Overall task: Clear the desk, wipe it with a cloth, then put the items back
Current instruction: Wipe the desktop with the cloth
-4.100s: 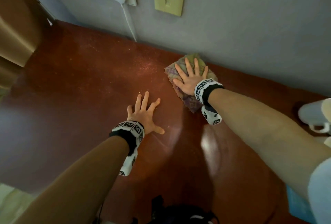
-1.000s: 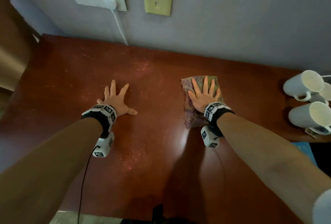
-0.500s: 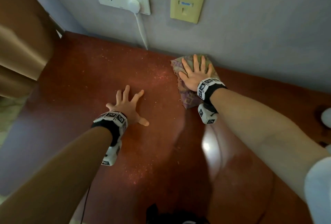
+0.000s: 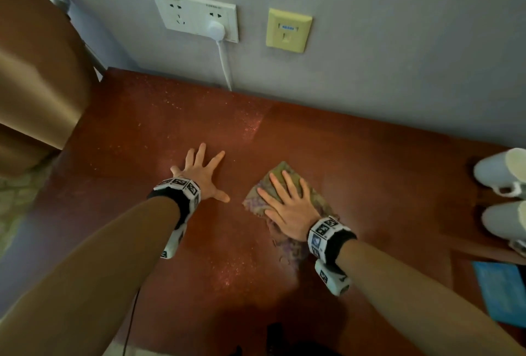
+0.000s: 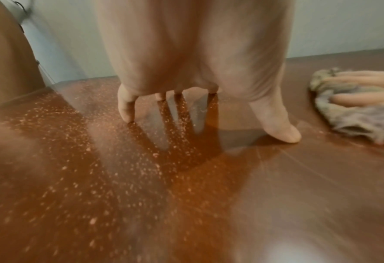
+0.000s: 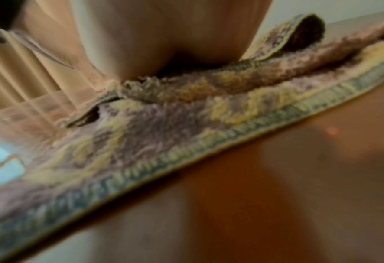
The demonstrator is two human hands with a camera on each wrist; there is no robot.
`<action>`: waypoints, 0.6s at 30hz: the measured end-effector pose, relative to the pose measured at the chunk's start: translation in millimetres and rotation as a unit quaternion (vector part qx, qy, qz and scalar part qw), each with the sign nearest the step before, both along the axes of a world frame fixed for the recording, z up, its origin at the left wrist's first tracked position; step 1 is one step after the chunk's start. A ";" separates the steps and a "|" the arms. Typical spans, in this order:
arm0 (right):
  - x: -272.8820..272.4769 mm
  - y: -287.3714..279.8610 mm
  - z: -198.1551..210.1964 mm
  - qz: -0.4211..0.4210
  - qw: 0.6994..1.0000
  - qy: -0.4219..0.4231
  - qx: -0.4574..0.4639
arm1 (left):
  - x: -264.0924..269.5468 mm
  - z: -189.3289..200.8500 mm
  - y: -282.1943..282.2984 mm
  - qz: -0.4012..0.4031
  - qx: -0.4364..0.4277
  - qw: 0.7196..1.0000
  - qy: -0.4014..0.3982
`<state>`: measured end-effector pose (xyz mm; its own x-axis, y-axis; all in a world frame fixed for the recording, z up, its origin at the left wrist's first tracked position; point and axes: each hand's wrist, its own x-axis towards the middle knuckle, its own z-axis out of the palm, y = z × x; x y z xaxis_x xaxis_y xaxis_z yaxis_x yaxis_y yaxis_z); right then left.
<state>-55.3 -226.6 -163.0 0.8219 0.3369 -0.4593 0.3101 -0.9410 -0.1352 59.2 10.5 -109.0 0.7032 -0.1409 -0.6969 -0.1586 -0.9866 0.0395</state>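
Note:
A patterned purple-and-yellow cloth [image 4: 287,241] [image 5: 353,113] [image 6: 164,142] lies on the reddish-brown desk [image 4: 142,133], right of centre. My right hand [image 4: 287,204] presses flat on it with straight fingers. My left hand [image 4: 200,174] [image 5: 200,106] rests on the bare desk to the cloth's left, fingers spread, fingertips [image 5: 125,113] and thumb touching the wood. Pale dust specks [image 5: 78,160] cover the desk around and in front of the left hand.
White mugs [image 4: 503,173] lie on their sides at the desk's right edge, above a blue item [image 4: 503,290]. On the grey wall behind are a white socket plate with a plug and cable [image 4: 216,32] and a yellow plate [image 4: 287,30]. A brown curtain [image 4: 34,71] hangs left.
My right hand has slid the cloth from the wall back toward me and a little right. The left hand stays planted on the desk. The mugs are back in view.

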 end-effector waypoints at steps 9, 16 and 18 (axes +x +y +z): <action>99.9 -37.4 10.0 -0.259 0.966 -0.012 -0.016 | 6.1 -10.8 5.5 -0.020 -0.004 1.000 -0.013; 213.5 -25.3 9.5 -0.270 0.963 -0.003 -0.016 | 10.5 -17.1 6.3 -0.027 0.007 1.000 -0.013; 229.6 -11.0 9.6 -0.231 0.973 -0.001 -0.012 | 11.7 -18.5 7.0 -0.026 0.003 1.000 -0.014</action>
